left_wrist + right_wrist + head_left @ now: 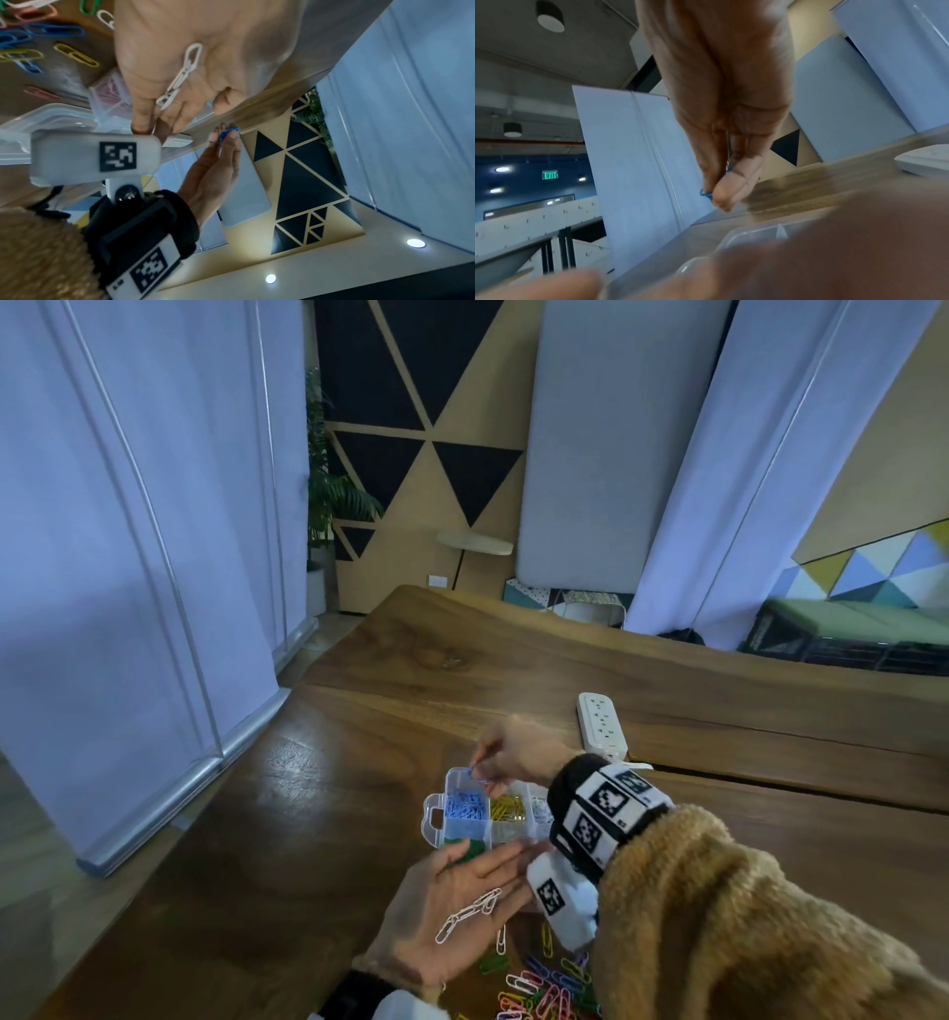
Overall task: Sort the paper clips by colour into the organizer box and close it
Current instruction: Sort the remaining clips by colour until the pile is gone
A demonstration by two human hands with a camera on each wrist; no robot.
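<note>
A clear organizer box (436, 809) stands open on the wooden table, with blue clips (464, 806), yellow clips (507, 809) and green clips (470, 849) in separate compartments. My right hand (480, 765) hovers over the blue compartment and pinches a blue paper clip (476, 775) between thumb and fingertips; the clip (706, 193) peeks out under the thumb in the right wrist view. My left hand (462, 896) lies palm up in front of the box, fingers straight, with a chain of white paper clips (467, 914) resting on the palm (180, 77).
A pile of loose mixed-colour clips (544, 983) lies on the table near the front edge, under my right forearm. A white power strip (601, 724) sits behind the box. The table's left edge (246, 747) runs close to a white partition.
</note>
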